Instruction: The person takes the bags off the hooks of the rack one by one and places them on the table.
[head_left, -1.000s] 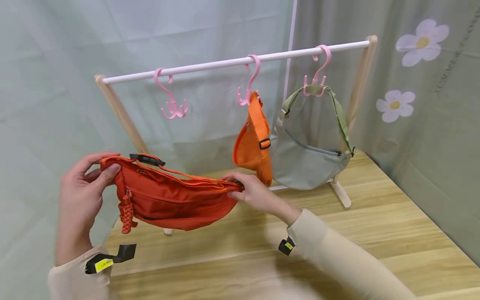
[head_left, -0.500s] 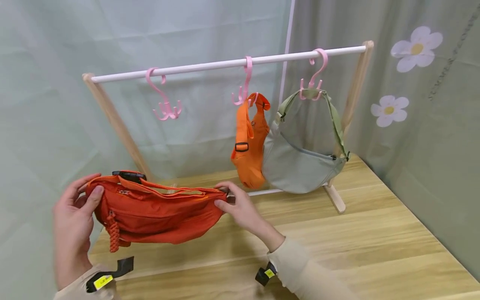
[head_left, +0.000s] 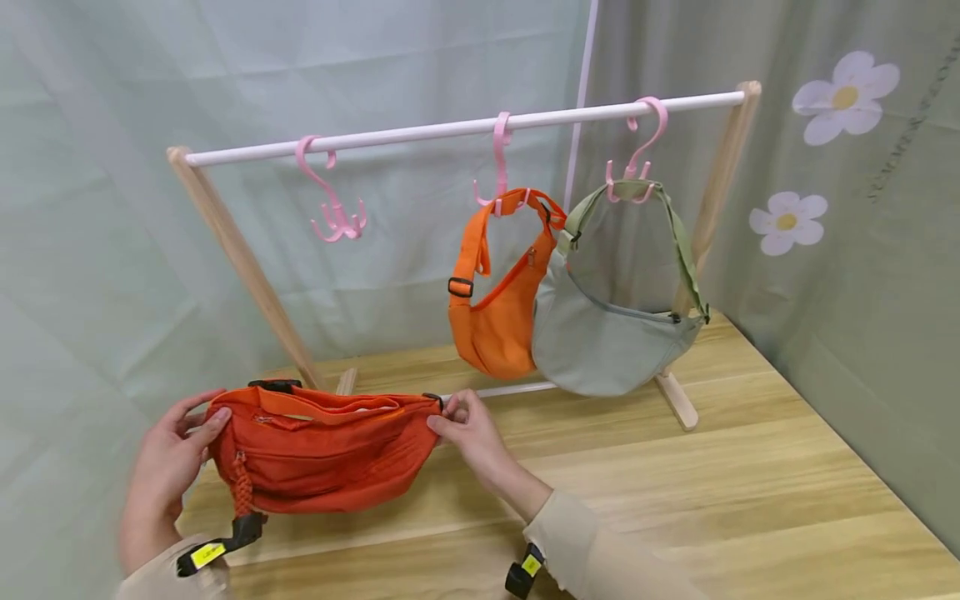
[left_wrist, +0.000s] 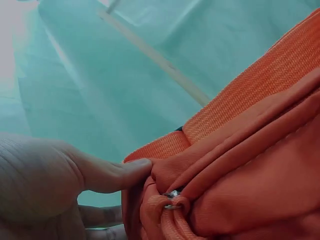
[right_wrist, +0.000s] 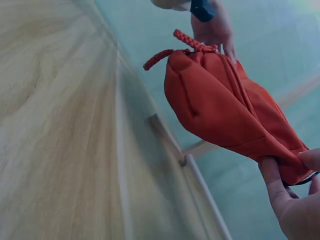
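Left hand (head_left: 168, 467) pinches the left end of the red bag (head_left: 322, 467), which sits lower than a second ago, over the wooden counter (head_left: 750, 458), near side of the rack (head_left: 420, 132). Left pink hook (head_left: 341, 225) bears nothing. Right hand (head_left: 476, 440) pinches the bag's right end. Orange bag (head_left: 506, 333), middle hook (head_left: 501, 148): swung from edge-on to broadside. Grey bag (head_left: 611, 350), right: little changed. Judgement: red bag steadied between both hands, on no hook.

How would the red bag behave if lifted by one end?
The red bag would probably fold and droop: its cloth creases near the right hand. Its braided pull would likely swing, since it hangs from one end.
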